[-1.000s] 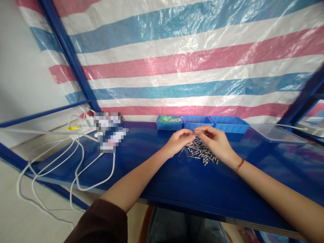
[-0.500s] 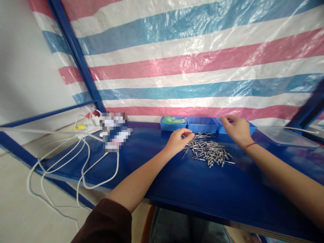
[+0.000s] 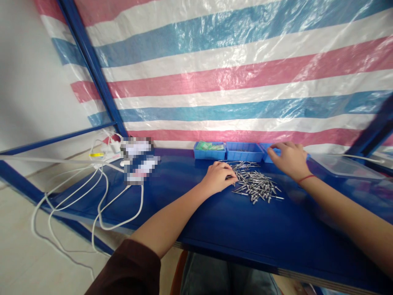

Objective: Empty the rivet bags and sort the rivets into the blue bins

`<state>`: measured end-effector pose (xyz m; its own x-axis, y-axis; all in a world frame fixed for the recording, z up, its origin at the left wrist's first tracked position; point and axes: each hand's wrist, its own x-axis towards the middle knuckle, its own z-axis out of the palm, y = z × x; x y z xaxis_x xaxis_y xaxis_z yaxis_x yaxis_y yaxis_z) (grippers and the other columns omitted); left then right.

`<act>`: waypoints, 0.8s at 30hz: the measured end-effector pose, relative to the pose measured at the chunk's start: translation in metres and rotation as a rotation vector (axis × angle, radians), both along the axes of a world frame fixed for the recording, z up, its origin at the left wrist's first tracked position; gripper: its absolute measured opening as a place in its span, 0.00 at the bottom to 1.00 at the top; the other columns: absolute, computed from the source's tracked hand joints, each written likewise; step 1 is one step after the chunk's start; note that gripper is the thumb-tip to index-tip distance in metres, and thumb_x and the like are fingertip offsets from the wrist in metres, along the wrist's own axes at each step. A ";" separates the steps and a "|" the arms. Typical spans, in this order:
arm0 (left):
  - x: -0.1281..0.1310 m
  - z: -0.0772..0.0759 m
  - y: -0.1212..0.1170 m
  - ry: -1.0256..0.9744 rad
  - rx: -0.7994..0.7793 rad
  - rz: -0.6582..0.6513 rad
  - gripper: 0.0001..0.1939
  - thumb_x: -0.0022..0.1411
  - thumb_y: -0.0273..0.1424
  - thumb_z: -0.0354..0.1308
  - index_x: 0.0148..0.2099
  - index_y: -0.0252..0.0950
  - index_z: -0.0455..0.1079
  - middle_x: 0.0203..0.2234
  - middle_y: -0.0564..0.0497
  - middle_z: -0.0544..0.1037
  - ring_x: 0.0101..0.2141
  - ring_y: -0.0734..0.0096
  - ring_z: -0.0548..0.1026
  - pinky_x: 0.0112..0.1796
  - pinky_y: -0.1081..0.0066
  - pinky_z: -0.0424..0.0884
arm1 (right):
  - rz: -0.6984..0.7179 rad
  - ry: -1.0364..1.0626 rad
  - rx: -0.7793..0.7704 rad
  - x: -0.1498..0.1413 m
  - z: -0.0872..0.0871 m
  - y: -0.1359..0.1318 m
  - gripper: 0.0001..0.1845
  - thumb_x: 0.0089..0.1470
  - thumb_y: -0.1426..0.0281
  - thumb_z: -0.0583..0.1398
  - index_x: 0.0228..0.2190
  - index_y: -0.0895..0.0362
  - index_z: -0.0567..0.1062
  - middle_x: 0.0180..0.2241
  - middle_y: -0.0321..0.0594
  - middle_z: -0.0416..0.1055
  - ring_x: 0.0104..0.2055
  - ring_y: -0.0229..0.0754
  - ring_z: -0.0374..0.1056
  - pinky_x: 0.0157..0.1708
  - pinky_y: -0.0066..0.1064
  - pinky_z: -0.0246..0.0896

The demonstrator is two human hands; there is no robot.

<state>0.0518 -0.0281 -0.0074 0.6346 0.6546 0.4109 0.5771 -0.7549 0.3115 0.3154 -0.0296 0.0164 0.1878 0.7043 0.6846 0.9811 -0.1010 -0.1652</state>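
A heap of silver blind rivets (image 3: 257,185) with long thin pins lies on the blue table. At its left edge, my left hand (image 3: 218,178) has its thumb and fingers closed together on a rivet, partly hidden by the fingers. My right hand (image 3: 290,159) hovers over the right blue bin (image 3: 264,152), thumb and fingers apart, nothing seen in it. That hand hides much of the bin. Left of it, the middle blue bin (image 3: 245,157) holds a few small metal pieces. Green-and-white packets (image 3: 210,146) fill the left blue bin (image 3: 210,155).
A clear plastic lid (image 3: 350,167) lies on the table's right side. White cables (image 3: 107,205) loop over the left end near a pixelated item (image 3: 139,159). Blue frame posts (image 3: 92,69) and a striped plastic sheet (image 3: 215,82) stand behind the table (image 3: 233,229).
My left hand has lowered onto the left edge of the heap and closed its fingers. The thin pin seen at my right fingertips is gone; those fingers have parted over the right bin.
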 end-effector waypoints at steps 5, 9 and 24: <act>-0.002 0.005 -0.004 0.050 0.050 -0.012 0.11 0.58 0.43 0.58 0.38 0.45 0.77 0.43 0.53 0.76 0.48 0.61 0.66 0.47 0.61 0.62 | 0.185 -0.013 0.021 -0.034 -0.008 -0.004 0.17 0.55 0.62 0.52 0.34 0.55 0.78 0.38 0.50 0.74 0.42 0.55 0.66 0.41 0.45 0.58; -0.001 0.009 -0.010 0.085 0.035 0.022 0.10 0.59 0.41 0.57 0.38 0.45 0.77 0.43 0.54 0.76 0.48 0.61 0.65 0.45 0.61 0.61 | 0.359 -0.019 0.008 -0.053 -0.017 -0.010 0.14 0.54 0.64 0.53 0.32 0.55 0.78 0.36 0.46 0.74 0.42 0.51 0.67 0.44 0.45 0.57; 0.007 0.009 -0.022 0.131 0.052 0.077 0.11 0.64 0.35 0.51 0.35 0.41 0.74 0.39 0.51 0.76 0.43 0.61 0.67 0.42 0.61 0.61 | 0.516 0.085 -0.001 -0.063 -0.018 -0.023 0.11 0.53 0.65 0.54 0.29 0.54 0.76 0.35 0.43 0.76 0.41 0.50 0.69 0.46 0.48 0.59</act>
<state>0.0590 -0.0502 0.0020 0.6333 0.6835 0.3629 0.6672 -0.7199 0.1914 0.2520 -0.0530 -0.0012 -0.1290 0.7205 0.6814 0.8861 0.3922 -0.2471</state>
